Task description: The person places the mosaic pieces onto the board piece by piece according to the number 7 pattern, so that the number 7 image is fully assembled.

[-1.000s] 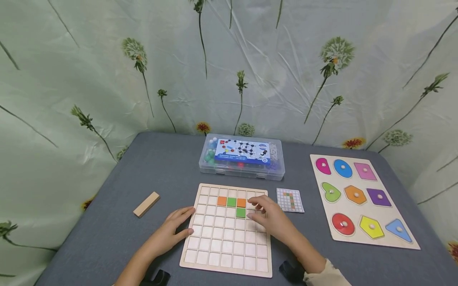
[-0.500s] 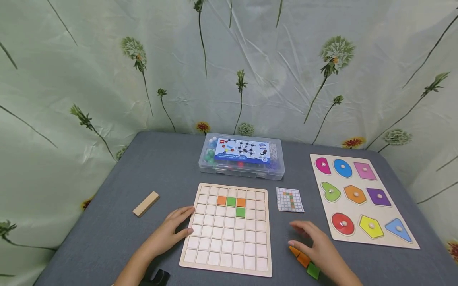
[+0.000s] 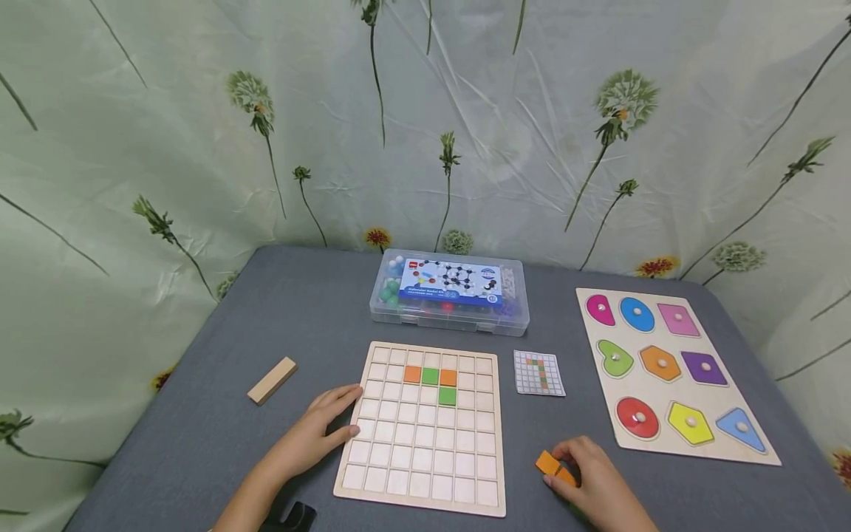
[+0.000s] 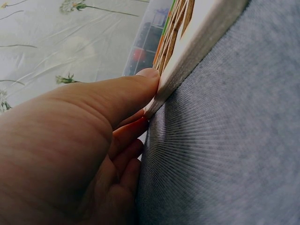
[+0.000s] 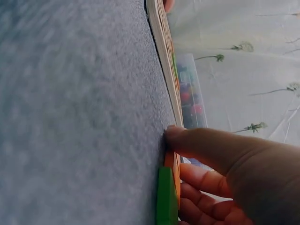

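Orange tiles now sit at the pinching fingertips of the right hand, parted earlier, while the left hand still touches the board with relaxed fingers.

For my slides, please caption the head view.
Left hand touching a grid board, right hand at loose orange tiles.

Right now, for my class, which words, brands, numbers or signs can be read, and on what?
"Molecular Model Kit", slightly blurred: on the label of the clear plastic box.
Too small or blurred to read: the label's red logo and other print.
No lettering can be made out on the grid board or pattern card.
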Motion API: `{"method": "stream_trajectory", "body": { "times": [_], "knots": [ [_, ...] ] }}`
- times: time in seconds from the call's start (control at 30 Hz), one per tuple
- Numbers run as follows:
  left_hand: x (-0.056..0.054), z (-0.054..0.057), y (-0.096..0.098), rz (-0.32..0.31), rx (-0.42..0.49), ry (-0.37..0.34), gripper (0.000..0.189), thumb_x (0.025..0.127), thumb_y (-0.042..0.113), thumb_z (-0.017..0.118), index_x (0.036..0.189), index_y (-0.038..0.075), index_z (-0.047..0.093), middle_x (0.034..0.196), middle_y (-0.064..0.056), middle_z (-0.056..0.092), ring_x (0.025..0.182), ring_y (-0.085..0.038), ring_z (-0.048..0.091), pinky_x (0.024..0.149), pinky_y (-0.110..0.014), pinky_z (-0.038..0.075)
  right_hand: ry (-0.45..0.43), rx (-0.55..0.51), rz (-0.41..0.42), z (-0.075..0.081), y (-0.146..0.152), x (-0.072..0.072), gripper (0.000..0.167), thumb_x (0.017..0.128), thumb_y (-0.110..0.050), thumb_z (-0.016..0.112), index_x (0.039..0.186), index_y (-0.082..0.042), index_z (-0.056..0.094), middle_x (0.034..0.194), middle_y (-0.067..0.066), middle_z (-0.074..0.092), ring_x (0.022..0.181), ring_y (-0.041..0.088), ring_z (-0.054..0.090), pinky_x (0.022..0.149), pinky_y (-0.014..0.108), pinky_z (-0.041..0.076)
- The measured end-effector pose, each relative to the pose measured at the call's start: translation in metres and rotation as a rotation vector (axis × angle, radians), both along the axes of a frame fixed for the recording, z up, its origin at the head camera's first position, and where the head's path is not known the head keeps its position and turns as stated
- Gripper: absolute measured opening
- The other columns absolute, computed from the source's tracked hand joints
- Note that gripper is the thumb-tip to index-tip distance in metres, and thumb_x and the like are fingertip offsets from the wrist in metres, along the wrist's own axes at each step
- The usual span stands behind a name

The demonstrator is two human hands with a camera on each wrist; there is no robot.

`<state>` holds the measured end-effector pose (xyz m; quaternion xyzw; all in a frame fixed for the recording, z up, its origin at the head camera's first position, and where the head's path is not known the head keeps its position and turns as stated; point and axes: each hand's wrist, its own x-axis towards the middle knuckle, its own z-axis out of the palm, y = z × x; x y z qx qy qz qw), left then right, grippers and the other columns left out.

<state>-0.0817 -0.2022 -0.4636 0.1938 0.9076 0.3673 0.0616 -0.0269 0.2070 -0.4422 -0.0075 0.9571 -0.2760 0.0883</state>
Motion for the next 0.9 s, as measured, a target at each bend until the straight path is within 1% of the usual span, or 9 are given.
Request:
{"method": "stream_trajectory", "body": {
  "times": [0.13, 0.23, 0.33, 0.4, 0.5, 0.57, 0.73, 0.83, 0.9],
  "knots": [
    [0.000, 0.000, 0.000, 0.002, 0.003, 0.005, 0.062, 0.084, 0.035, 0.062, 0.138, 0.013, 0.039, 0.138, -0.006, 0.036, 0.127, -0.029, 0.028, 0.094, -0.053, 0.029, 0.007, 0.001, 0.011, 0.003, -0.005, -0.002, 0.024, 0.068, -0.014, 0.077, 0.084, -0.012, 0.060, 0.081, -0.003, 0.048, 0.073, 0.012, 0.043, 0.067, 0.030, 0.043],
    [0.000, 0.000, 0.001, 0.002, 0.006, 0.019, 0.061, 0.084, 0.033, 0.062, 0.137, 0.012, 0.040, 0.138, -0.007, 0.037, 0.126, -0.030, 0.028, 0.094, -0.053, 0.030, 0.003, -0.013, -0.012, 0.008, -0.012, -0.006, 0.024, 0.069, -0.013, 0.076, 0.088, -0.012, 0.061, 0.082, -0.004, 0.050, 0.074, 0.011, 0.046, 0.067, 0.030, 0.045],
    [0.001, 0.001, 0.001, 0.001, 0.004, 0.045, 0.061, 0.084, 0.032, 0.062, 0.137, 0.010, 0.040, 0.137, -0.008, 0.038, 0.126, -0.031, 0.029, 0.093, -0.053, 0.030, 0.038, -0.069, -0.022, 0.014, -0.021, -0.010, 0.026, 0.071, -0.012, 0.076, 0.092, -0.011, 0.062, 0.085, -0.004, 0.053, 0.076, 0.010, 0.050, 0.070, 0.030, 0.047],
    [0.001, 0.001, 0.002, 0.000, 0.001, 0.057, 0.060, 0.085, 0.032, 0.062, 0.136, 0.009, 0.041, 0.137, -0.009, 0.038, 0.125, -0.032, 0.030, 0.093, -0.054, 0.030, 0.079, -0.137, -0.015, 0.018, -0.028, -0.012, 0.026, 0.071, -0.011, 0.076, 0.093, -0.012, 0.063, 0.087, -0.005, 0.055, 0.079, 0.009, 0.053, 0.072, 0.029, 0.047],
    [0.002, 0.001, 0.002, 0.002, -0.002, 0.059, 0.060, 0.085, 0.032, 0.061, 0.136, 0.009, 0.041, 0.136, -0.009, 0.038, 0.125, -0.032, 0.030, 0.093, -0.054, 0.030, 0.155, -0.244, 0.031, 0.022, -0.038, -0.016, 0.028, 0.071, -0.009, 0.076, 0.094, -0.015, 0.063, 0.088, -0.008, 0.056, 0.081, 0.008, 0.054, 0.075, 0.027, 0.047],
    [0.002, 0.001, 0.002, 0.003, -0.005, 0.053, 0.060, 0.085, 0.033, 0.061, 0.137, 0.009, 0.040, 0.136, -0.008, 0.038, 0.125, -0.032, 0.030, 0.093, -0.053, 0.030, 0.225, -0.307, 0.087, 0.022, -0.045, -0.020, 0.029, 0.070, -0.007, 0.076, 0.095, -0.016, 0.063, 0.089, -0.010, 0.056, 0.081, 0.008, 0.055, 0.074, 0.027, 0.047],
    [0.002, 0.000, 0.002, 0.008, -0.010, 0.031, 0.061, 0.085, 0.034, 0.061, 0.137, 0.010, 0.040, 0.137, -0.007, 0.038, 0.126, -0.031, 0.030, 0.093, -0.053, 0.030, 0.370, -0.381, 0.229, 0.014, -0.063, -0.031, 0.029, 0.071, -0.007, 0.076, 0.096, -0.014, 0.064, 0.090, -0.012, 0.055, 0.080, 0.010, 0.055, 0.071, 0.029, 0.047],
    [0.001, 0.000, 0.001, 0.008, -0.014, 0.023, 0.061, 0.085, 0.035, 0.061, 0.137, 0.011, 0.039, 0.137, -0.007, 0.037, 0.126, -0.031, 0.029, 0.093, -0.053, 0.030, 0.388, -0.423, 0.277, 0.006, -0.074, -0.037, 0.028, 0.071, -0.008, 0.076, 0.096, -0.013, 0.064, 0.091, -0.012, 0.056, 0.080, 0.010, 0.054, 0.070, 0.027, 0.047],
    [0.001, 0.001, 0.001, 0.007, -0.016, 0.023, 0.061, 0.085, 0.035, 0.060, 0.137, 0.011, 0.039, 0.137, -0.007, 0.037, 0.126, -0.031, 0.029, 0.093, -0.053, 0.030, 0.367, -0.451, 0.293, 0.000, -0.080, -0.041, 0.028, 0.072, -0.009, 0.075, 0.097, -0.012, 0.064, 0.091, -0.012, 0.056, 0.081, 0.010, 0.054, 0.071, 0.026, 0.046]
  ]
}}
